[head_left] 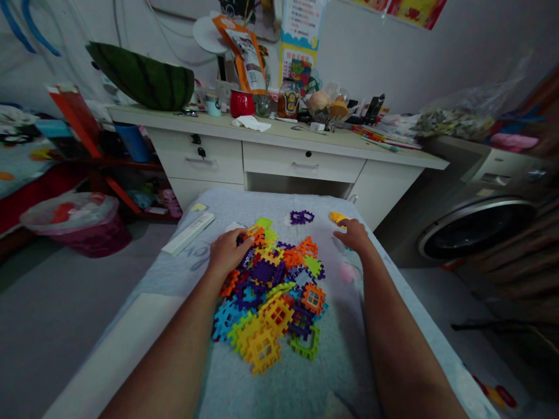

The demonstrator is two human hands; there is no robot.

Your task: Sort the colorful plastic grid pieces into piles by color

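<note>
A mixed pile of plastic interlocking building blocks [264, 272], flat squares with notched edges and some with window openings, lies on the cloth-covered table. At the pile's upper left, my left hand [227, 251] is closed with thumb and fingers around a dark purple block, partly hidden by the fingers. Orange and lime blocks lie right beside it. My right hand [354, 234] is at the far right of the table, its fingers on a yellow block [337, 217]. To the left of that, apart from the pile, rest purple blocks [301, 217].
A long white box [188, 234] lies on the table's left side. Beyond the table stands a white desk [305, 152] with a watermelon piece [142, 78], a red pot and jars. A washing machine [476, 198] is on the right, a pink bin [87, 233] on the left.
</note>
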